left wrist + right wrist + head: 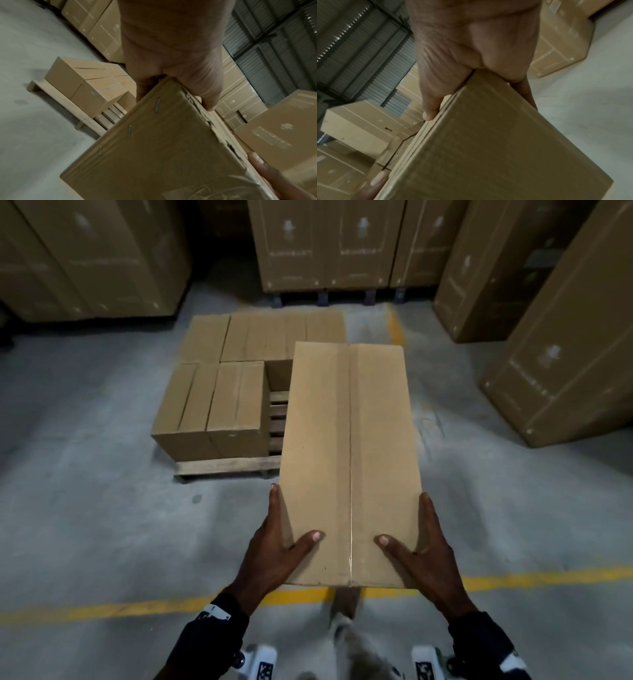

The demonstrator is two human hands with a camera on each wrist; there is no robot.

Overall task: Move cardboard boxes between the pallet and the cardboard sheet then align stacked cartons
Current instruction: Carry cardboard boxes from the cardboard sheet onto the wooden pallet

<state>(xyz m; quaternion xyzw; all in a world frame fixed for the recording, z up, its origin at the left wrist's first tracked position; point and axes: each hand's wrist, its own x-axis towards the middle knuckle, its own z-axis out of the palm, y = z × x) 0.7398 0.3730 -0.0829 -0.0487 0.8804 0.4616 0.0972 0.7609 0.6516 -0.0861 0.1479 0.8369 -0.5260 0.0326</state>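
Above the floor [85, 525], just short of the pallet [226, 465], a long box [349, 460] is carried lengthwise. Left hand [274, 546] and right hand [428, 553] clamp its near end from either side — thumbs flat on top, fingers down the walls. More boxes [209, 402] sit on the pallet's left and far parts; its near right slats [277, 419] lie bare beside the box.

The left hand [171, 56] grips a stapled cardboard box [154, 155]; behind it, cartons [89, 86] sit on a wooden pallet [68, 106].
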